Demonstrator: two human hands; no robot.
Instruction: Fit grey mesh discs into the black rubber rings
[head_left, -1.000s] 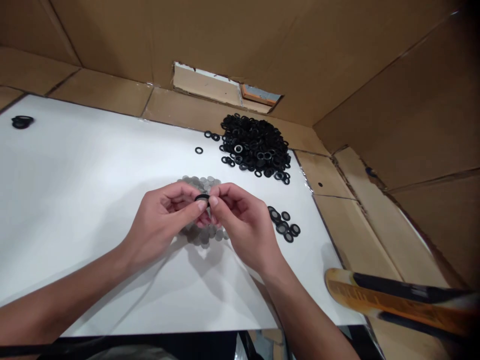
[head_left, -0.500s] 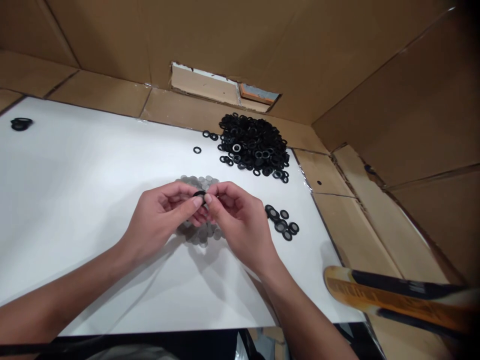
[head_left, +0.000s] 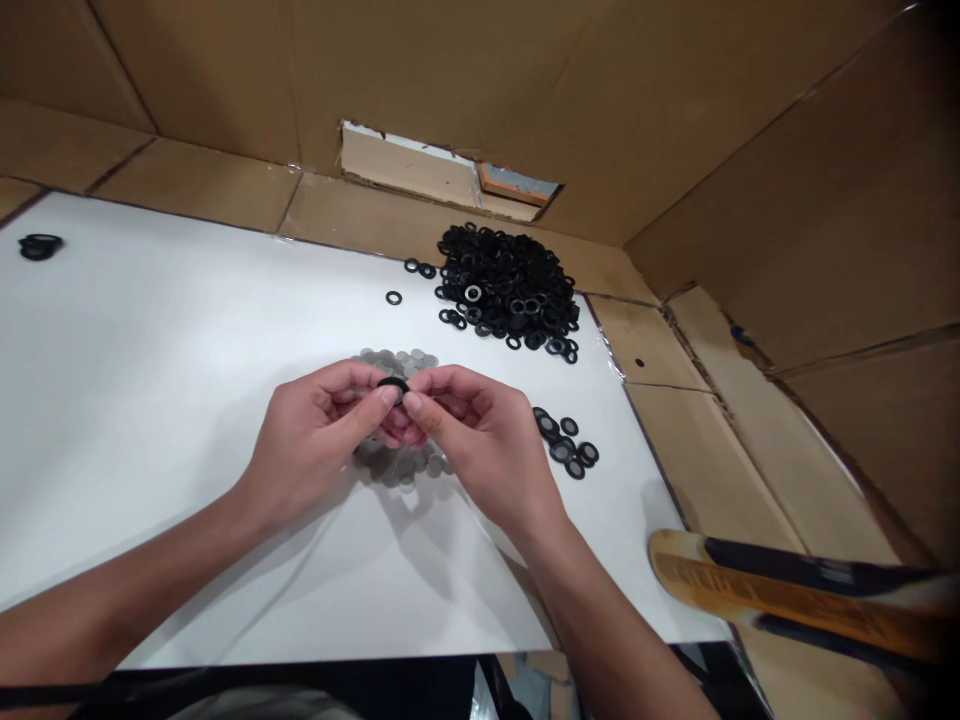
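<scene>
Now our left hand [head_left: 311,430] and right hand [head_left: 491,440] both grip a black ring [head_left: 391,382], over the grey discs [head_left: 406,468]; we're apparently at a pressing step, calling next for even thumb pressure.

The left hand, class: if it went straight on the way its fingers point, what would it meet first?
Likely the right hand, just beyond the black ring that the left hand pinches; depth between the hands is hard to tell.
</scene>
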